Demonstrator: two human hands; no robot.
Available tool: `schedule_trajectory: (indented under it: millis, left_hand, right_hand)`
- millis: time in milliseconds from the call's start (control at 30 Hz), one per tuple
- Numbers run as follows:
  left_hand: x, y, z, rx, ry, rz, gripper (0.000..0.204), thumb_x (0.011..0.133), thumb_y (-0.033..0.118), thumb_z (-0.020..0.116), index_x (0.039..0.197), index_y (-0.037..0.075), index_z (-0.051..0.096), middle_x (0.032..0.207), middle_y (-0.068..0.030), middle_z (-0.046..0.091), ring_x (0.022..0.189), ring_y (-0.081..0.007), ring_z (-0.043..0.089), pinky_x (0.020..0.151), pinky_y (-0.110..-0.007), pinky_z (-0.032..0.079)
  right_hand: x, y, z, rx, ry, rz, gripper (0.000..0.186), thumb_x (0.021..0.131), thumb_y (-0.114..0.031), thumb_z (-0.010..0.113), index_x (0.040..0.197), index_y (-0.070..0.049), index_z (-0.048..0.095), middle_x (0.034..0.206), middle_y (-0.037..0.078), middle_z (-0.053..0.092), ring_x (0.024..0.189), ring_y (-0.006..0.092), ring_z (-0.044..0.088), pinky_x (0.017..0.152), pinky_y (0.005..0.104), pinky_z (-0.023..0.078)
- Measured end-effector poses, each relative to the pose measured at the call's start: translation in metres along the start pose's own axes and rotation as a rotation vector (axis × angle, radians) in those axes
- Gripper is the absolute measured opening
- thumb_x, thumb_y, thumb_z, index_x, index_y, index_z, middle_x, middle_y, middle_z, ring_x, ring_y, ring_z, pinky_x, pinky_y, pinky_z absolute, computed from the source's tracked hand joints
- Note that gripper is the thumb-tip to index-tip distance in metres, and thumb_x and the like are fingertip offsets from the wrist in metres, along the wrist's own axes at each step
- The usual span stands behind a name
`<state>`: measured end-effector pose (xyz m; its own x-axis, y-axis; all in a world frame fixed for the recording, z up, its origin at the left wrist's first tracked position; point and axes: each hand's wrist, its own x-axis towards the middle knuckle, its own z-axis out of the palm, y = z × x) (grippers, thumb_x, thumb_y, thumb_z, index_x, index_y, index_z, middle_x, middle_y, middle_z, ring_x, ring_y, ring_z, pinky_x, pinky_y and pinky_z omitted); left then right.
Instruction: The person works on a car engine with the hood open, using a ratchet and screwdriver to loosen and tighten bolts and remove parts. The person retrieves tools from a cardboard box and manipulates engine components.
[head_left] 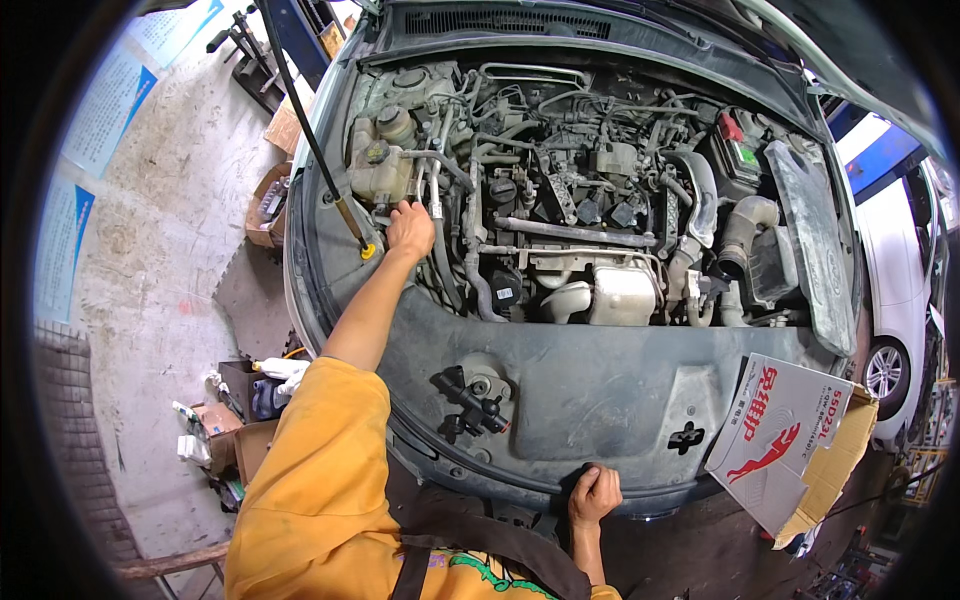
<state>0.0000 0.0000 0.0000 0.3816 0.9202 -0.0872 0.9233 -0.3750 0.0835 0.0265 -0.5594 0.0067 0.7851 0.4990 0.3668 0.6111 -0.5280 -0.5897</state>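
- Here, left hand [411, 228] stretched deep into the open engine bay [560, 200], at its left side, just below the pale coolant reservoir [378, 165]; fingers [402, 210] bent in around a thin hose or fitting [436, 190] there, though exactly what lies in the grip cannot be told.
- Left forearm bare, running up from an orange sleeve [320, 480] across the grey front panel [580, 390] of the car.
- Just left of that hand, a thin dark prop rod [310, 130] with a yellow end, seated at the left edge of the bay and slanting up toward the raised bonnet.
- Right hand [594, 496] low at the front edge of the grey front panel, fingers [598, 478] curled shut over the lip, gripping the panel itself and nothing loose.
- Black latch piece [470, 400] set in the panel between the two arms, touched by neither hand.
- At the right front corner of the car, a cardboard box [800, 440] with a white and red face, leaning against the panel edge.
- Beyond the right side, a white car [900, 280]; on the floor to the left, small cartons and bottles [240, 410].
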Motion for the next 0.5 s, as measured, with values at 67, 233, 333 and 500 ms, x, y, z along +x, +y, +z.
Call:
schedule_trajectory:
  millis: [67, 233, 333, 500]
  left_hand:
    - [-0.001, 0.000, 0.000, 0.011, 0.020, 0.017, 0.028, 0.093, 0.013, 0.055, 0.116, -0.003, 0.056, 0.126, -0.0233, 0.051, 0.118, -0.0427, 0.053, 0.096, -0.050, 0.051]
    - [0.002, -0.001, 0.006, 0.012, 0.084, 0.016, 0.026, 0.093, 0.014, 0.052, 0.113, -0.003, 0.057, 0.124, -0.0229, 0.053, 0.116, -0.0417, 0.054, 0.093, -0.050, 0.052]
    - [0.005, -0.006, 0.015, -0.003, 0.140, 0.009, 0.028, 0.093, 0.019, 0.055, 0.111, -0.003, 0.058, 0.121, -0.0239, 0.054, 0.114, -0.0425, 0.056, 0.092, -0.051, 0.053]
    - [-0.002, -0.002, 0.020, 0.002, 0.186, -0.003, 0.030, 0.093, 0.024, 0.057, 0.109, -0.001, 0.060, 0.119, -0.0218, 0.056, 0.113, -0.0403, 0.057, 0.090, -0.050, 0.053]
  right_hand:
    - [0.000, -0.001, 0.000, -0.006, 0.002, -0.001, 0.018, 0.095, -0.007, 0.055, 0.080, -0.002, 0.063, 0.071, 0.014, 0.059, 0.062, 0.0328, 0.055, 0.056, 0.0423, 0.042]
    - [0.002, -0.001, 0.002, -0.008, 0.000, -0.005, 0.018, 0.095, -0.007, 0.054, 0.080, -0.002, 0.063, 0.071, 0.014, 0.059, 0.062, 0.0328, 0.054, 0.056, 0.0422, 0.042]
    - [0.000, 0.001, 0.002, -0.016, -0.003, -0.008, 0.018, 0.094, -0.007, 0.054, 0.080, -0.002, 0.063, 0.071, 0.014, 0.059, 0.062, 0.0328, 0.055, 0.056, 0.0420, 0.042]
    - [-0.002, 0.000, -0.001, -0.018, -0.006, -0.005, 0.018, 0.094, -0.008, 0.055, 0.080, -0.002, 0.063, 0.071, 0.014, 0.060, 0.062, 0.0330, 0.055, 0.056, 0.0420, 0.043]
